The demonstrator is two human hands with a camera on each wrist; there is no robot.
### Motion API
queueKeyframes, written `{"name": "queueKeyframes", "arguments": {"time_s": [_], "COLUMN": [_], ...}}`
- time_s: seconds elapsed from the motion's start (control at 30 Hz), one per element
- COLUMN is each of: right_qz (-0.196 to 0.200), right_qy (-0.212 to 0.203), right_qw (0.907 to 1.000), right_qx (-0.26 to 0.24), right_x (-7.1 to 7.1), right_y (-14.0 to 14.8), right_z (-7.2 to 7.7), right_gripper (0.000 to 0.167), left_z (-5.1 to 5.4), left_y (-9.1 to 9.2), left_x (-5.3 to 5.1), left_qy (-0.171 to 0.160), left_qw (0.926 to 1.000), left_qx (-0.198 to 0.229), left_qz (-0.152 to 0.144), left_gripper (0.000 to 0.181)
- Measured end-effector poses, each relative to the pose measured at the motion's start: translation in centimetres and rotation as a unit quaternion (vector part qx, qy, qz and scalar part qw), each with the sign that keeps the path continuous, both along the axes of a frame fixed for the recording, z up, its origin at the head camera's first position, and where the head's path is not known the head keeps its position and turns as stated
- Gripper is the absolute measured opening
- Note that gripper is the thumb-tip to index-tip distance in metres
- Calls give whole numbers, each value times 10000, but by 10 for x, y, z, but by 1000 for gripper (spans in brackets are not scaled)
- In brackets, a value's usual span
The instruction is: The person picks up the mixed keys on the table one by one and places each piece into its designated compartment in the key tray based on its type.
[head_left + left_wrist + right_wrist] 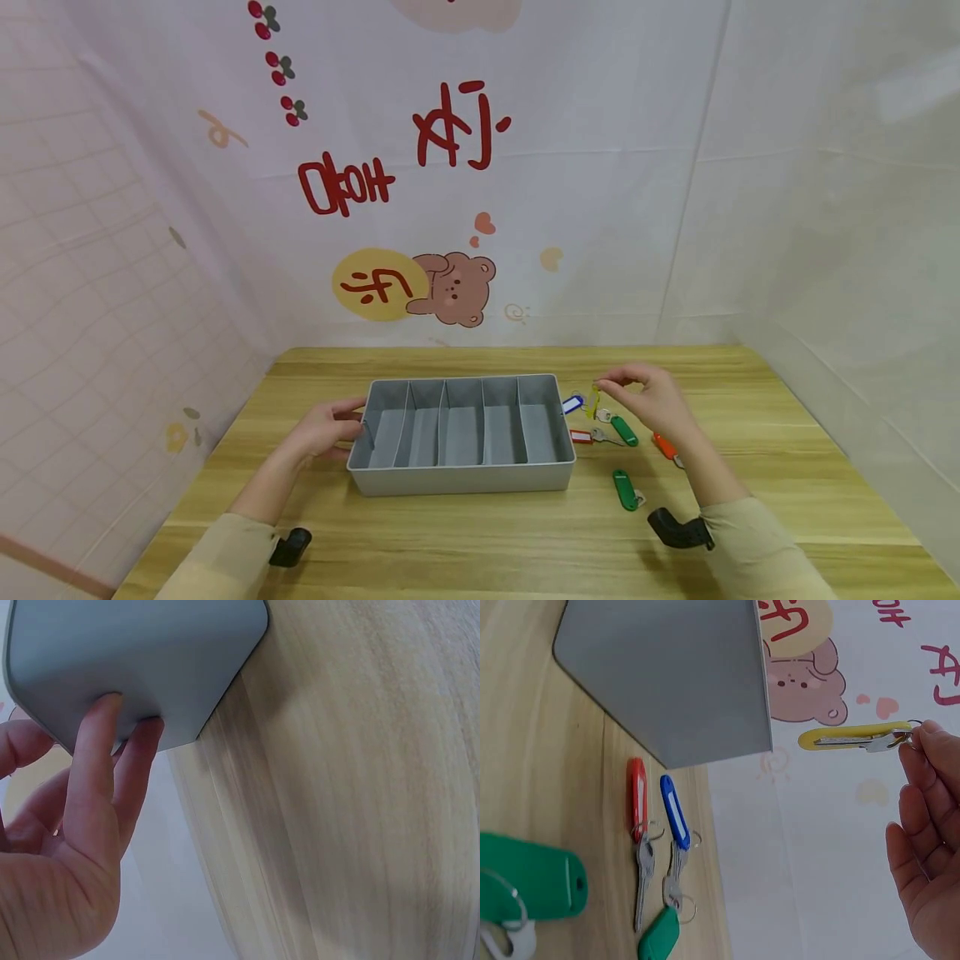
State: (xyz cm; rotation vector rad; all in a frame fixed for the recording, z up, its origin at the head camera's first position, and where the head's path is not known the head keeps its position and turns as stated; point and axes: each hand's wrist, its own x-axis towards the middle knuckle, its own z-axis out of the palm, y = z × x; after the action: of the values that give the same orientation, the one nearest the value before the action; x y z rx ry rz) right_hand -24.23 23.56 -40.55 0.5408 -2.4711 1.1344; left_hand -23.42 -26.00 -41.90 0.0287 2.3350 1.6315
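Note:
My right hand [651, 398] pinches the ring of a yellow key tag [810, 739] between thumb and index finger. A silver key [855, 742] hangs alongside that tag, above the table just right of a grey divided tray [465, 480]. The tray has a row of several compartments with nothing in them. At its left end my left hand [324, 429] touches the outer wall, two fingertips [105, 712] pressing on it and another finger close to the rim. Below the right hand lie a blue key tag [572, 405], a red key tag [581, 437] and a green key tag [624, 431], with keys.
Nearer the front lies another green key tag [624, 490] with its key partly covered. An orange-red key tag [664, 446] is beside the right forearm. The wooden table [450, 550] meets a white printed curtain [600, 208] at the back and sides.

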Motion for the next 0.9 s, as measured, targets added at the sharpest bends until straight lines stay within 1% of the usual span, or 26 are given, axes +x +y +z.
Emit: {"name": "queueKeyframes", "arguments": {"time_s": [0.1, 0.2, 0.27, 0.5, 0.6, 0.8, 0.9], "right_qz": [188, 326, 343, 573, 582, 761, 763], "right_qy": [100, -4, -72, -64, -129, -324, -410], "right_qw": [9997, 9992, 9990, 9971, 9968, 9946, 9946], "right_qx": [-69, -221, -268, -493, -540, -625, -571], "right_x": [-2, -4, -5, -13, -13, -15, -16], "right_y": [-7, -15, -20, -37, -45, -63, -73], "right_z": [3, 6, 7, 7, 7, 9, 10], "right_gripper": [4, 5, 6, 6, 7, 7, 7], "left_z": [0, -1, -2, -3, -2, -3, -3], "left_y": [0, -1, -1, 0, 1, 0, 0], "left_x": [0, -1, -1, -1, -1, 0, -1], "left_qy": [10, -3, -26, -65, -65, -25, 0], "left_qw": [10000, 10000, 10000, 10000, 10000, 10000, 10000], "left_qx": [27, 58, 77, 48, 42, 72, 64], "left_qz": [2, 11, 41, 24, 31, -2, -23], "left_gripper": [66, 66, 66, 65, 65, 65, 65]}}
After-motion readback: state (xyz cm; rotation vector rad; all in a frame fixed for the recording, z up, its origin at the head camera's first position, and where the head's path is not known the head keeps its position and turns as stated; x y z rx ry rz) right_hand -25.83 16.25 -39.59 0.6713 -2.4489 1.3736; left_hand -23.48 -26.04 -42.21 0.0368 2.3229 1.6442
